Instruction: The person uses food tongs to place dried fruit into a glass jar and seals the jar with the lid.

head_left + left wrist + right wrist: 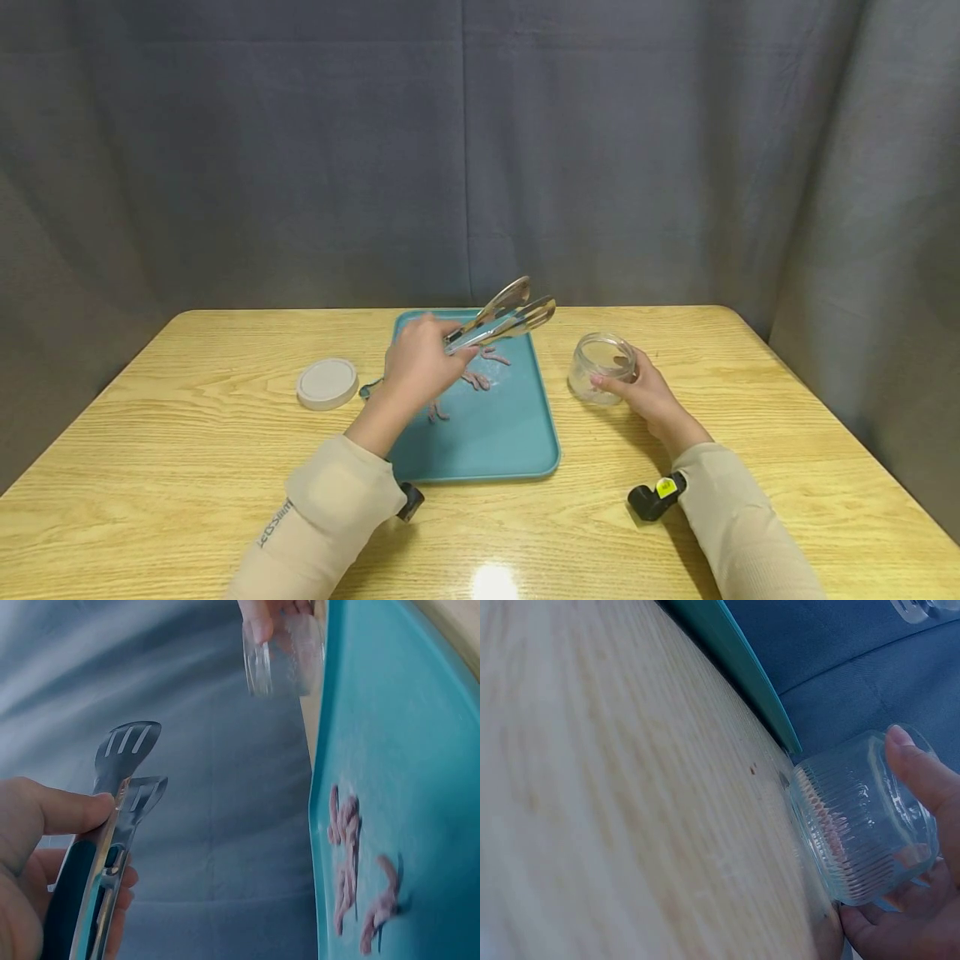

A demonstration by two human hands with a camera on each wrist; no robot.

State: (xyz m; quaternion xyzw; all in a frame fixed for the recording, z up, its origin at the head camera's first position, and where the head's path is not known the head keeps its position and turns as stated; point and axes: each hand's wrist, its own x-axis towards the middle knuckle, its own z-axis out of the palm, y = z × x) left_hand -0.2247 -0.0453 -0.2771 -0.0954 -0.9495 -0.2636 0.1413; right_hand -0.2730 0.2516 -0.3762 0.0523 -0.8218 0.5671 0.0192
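My left hand [422, 360] grips metal tongs [507, 300] over the back of a teal tray [510, 446]. In the left wrist view, the tongs' slotted heads [129, 748] stand apart with nothing between them, and the thumb lies along a dark handle. Several pink, finger-like branching pieces [476, 381] lie on the tray, partly hidden by the left arm. To the right of the tray, my right hand [654, 402] holds a clear, lidless glass jar [587, 382], thumb on the near side and fingers round the far side. The jar's ribbed wall [847, 825] shows in the right wrist view.
A round white lid [327, 382] lies left of the tray on the wooden table [187, 467]. Grey curtains [315, 150] hang behind the table and along its right side. A black wrist camera [654, 500] sticks out from the right sleeve.
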